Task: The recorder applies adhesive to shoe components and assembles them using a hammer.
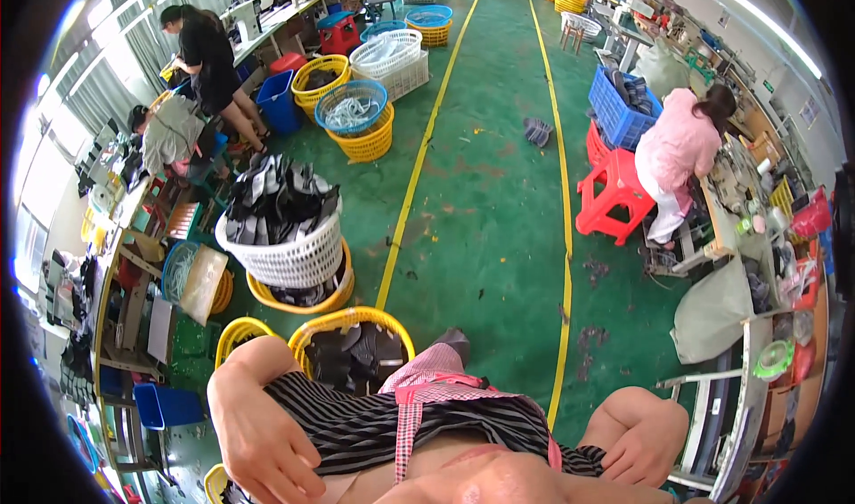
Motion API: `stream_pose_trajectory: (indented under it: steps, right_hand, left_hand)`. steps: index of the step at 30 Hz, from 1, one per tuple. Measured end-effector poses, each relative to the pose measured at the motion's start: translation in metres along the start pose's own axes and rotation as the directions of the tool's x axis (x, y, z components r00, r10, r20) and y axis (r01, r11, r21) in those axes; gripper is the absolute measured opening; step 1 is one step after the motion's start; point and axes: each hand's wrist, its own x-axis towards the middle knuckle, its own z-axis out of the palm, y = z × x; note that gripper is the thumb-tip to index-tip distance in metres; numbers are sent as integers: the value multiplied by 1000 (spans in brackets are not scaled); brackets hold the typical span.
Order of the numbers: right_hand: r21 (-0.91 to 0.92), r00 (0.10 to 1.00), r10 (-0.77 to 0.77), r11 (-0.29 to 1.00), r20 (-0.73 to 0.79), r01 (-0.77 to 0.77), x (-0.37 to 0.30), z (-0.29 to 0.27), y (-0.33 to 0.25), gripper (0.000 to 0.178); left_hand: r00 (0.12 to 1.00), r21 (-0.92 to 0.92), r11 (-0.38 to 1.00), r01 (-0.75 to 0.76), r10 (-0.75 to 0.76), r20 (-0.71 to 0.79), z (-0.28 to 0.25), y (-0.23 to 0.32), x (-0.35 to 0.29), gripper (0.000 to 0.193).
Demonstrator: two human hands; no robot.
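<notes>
My left hand [267, 446] is raised at the lower left, its arm bent sharply and its fingers curled down beside my black and grey striped shirt [356, 424]. What those fingers hold, if anything, I cannot make out. At the lower right, my right hand [639, 446] is bent back toward the body in the same way. Its fingers are closed against the edge of the shirt sleeve, with the tips partly hidden. Between the hands hangs a pink checked apron [436, 368] with a strap over the shirt.
A yellow basket [399, 319] of dark pieces stands in front of me. Beyond it, a white basket [294, 253] is heaped with dark pieces. A red stool [616, 197] stands near a seated person [672, 143]; other people work at left. Yellow lines [563, 326] mark the green floor.
</notes>
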Motion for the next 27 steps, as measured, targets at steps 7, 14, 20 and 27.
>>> stream_pose_trajectory:
  steps: [7, 14, 20, 27]
  right_hand:
    - [-88, 970, -220, 974, -106, 211, -98, -180, 50, 26]
    - [170, 949, -169, 961, -266, 219, -220, -365, 162, 27]
    - [80, 995, -72, 995, 76, 66, -304, -589, 256, 18]
    - [45, 954, -299, 954, 23, 298, -367, -854, 438, 19]
  left_hand:
    - [933, 411, 869, -276, 345, -104, -191, -114, -29, 17]
    - [996, 250, 968, -7, 29, -81, -348, -260, -116, 15]
    - [871, -95, 967, 237, -169, 460, -538, -368, -130, 15]
    - [923, 283, 943, 178, -60, -379, -665, -438, -278, 12]
